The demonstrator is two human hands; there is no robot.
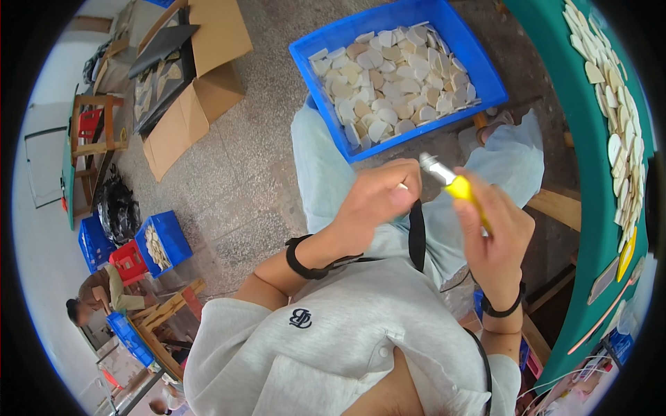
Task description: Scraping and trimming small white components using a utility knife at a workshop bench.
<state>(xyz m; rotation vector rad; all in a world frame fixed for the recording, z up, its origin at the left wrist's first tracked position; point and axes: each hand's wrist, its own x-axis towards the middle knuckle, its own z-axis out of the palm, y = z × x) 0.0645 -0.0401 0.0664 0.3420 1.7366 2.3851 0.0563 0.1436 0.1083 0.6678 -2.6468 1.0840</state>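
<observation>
Just above my lap, my right hand (496, 239) is wrapped round a yellow-handled utility knife (458, 187). Its silvery metal end points up and left, toward my left hand, and is blurred by motion. My left hand (378, 197) is closed, with the thumb pressed against the curled fingers. A small pale spot shows at the thumb, and I cannot tell whether it is the nail or the edge of a piece. Beyond both hands, a blue plastic bin (416, 135) holds a heap of flat, rounded, off-white pieces (388, 76).
On the right, a green-topped table (579, 229) carries a long pile of similar pieces (617, 118), a yellow tool (626, 253) and a flat grey plate (602, 281). A cardboard box (184, 114) stands at far left. Blue bins (173, 239) and a seated person (104, 288) are farther left.
</observation>
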